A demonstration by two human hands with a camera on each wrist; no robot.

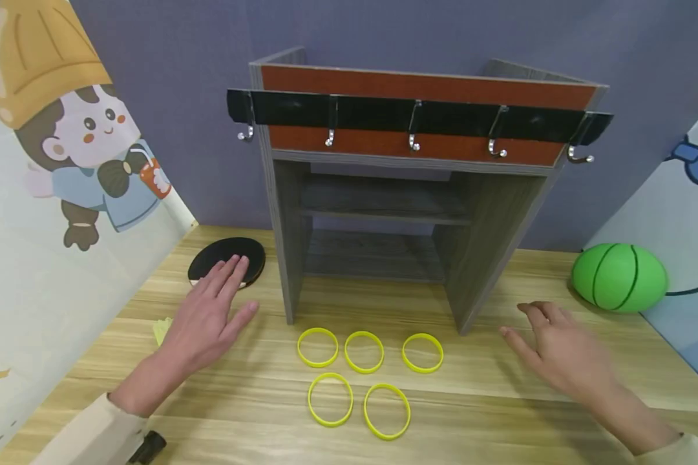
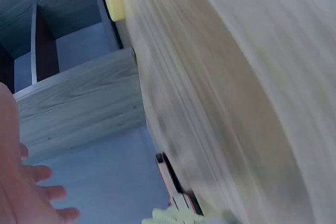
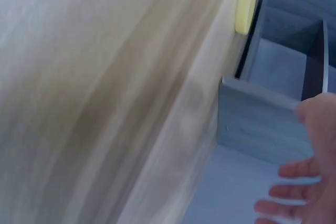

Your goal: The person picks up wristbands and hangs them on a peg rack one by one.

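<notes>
Several thin yellow rings lie flat on the wooden table, three in a back row and two nearer the front. Left of them, my left hand hovers with straight, slightly spread fingers and holds nothing. From the head view its fingertips overlap a black table tennis bat; the left wrist view shows the bat apart from the hand. On the other side, my right hand is held above the table, fingers relaxed and nothing in them. Behind the rings stands a grey wooden shelf unit.
Across the unit's red-brown top panel runs a black strip with several silver hooks. A green ball with dark lines sits at the right. A pale yellow-green thing lies partly behind my left hand.
</notes>
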